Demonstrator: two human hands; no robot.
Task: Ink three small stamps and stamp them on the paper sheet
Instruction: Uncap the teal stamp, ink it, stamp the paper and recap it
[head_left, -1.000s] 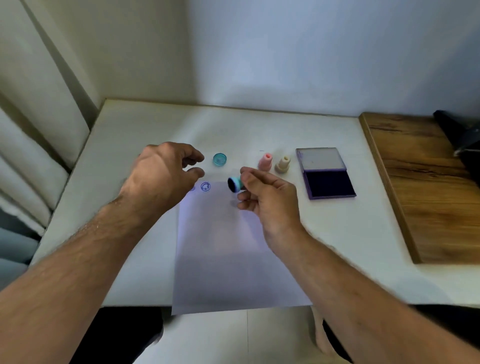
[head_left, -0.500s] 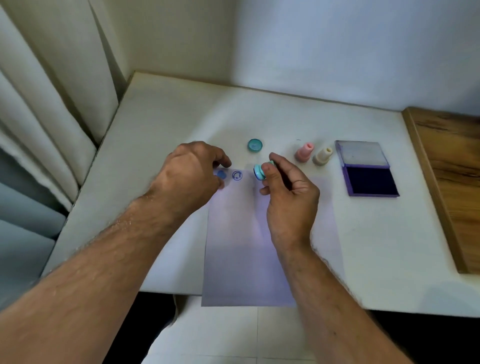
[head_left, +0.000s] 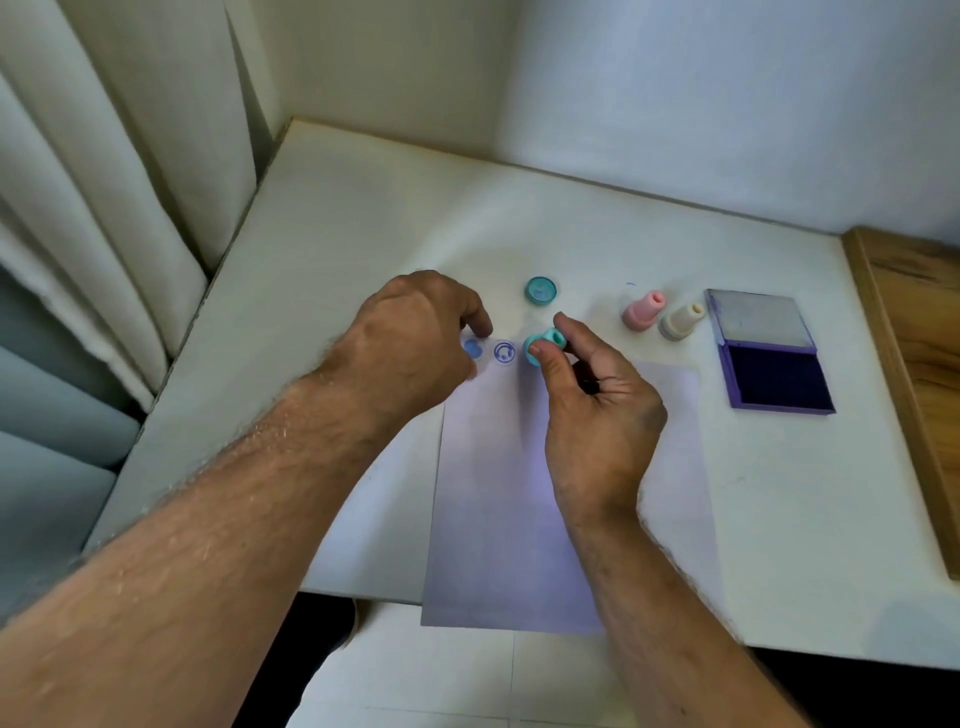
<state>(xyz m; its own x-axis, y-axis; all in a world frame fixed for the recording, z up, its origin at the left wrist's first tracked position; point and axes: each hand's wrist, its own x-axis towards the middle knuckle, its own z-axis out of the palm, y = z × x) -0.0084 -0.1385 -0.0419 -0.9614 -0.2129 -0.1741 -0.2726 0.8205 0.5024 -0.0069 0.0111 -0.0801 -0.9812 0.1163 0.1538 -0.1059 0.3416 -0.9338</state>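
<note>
A: What is the right hand (head_left: 592, 410) doing?

B: It pinches a teal stamp (head_left: 543, 348) between thumb and fingertips, the stamp tilted and sitting at the far edge of the paper sheet (head_left: 519, 519); whether its face touches the paper I cannot tell

A: And the left hand (head_left: 410, 338)?

B: It rests knuckles-up at the sheet's far left corner, fingers curled down, fingertips near the paper. I cannot tell whether it presses anything or holds something

A: Any prints yet?

B: Two, between the hands: a solid blue mark (head_left: 471, 348) just beside the left fingertips and a round blue ring print (head_left: 504, 353) just left of the teal stamp

A: Where are the other stamps?

B: Beyond and to the right of the right hand, a pink stamp (head_left: 643, 310) and a cream stamp (head_left: 680, 322) stand side by side on the bench (head_left: 363, 218), both off the paper. Further right of them lies the open ink pad (head_left: 769, 358), lid folded back, dark pad towards the person

A: Anything else near?

B: A teal cap (head_left: 541, 291) lies on the bench just beyond the held stamp, apart from it. A wooden board (head_left: 914, 332) sits at the far right, and a curtain (head_left: 104, 182) hangs left of the left arm
</note>
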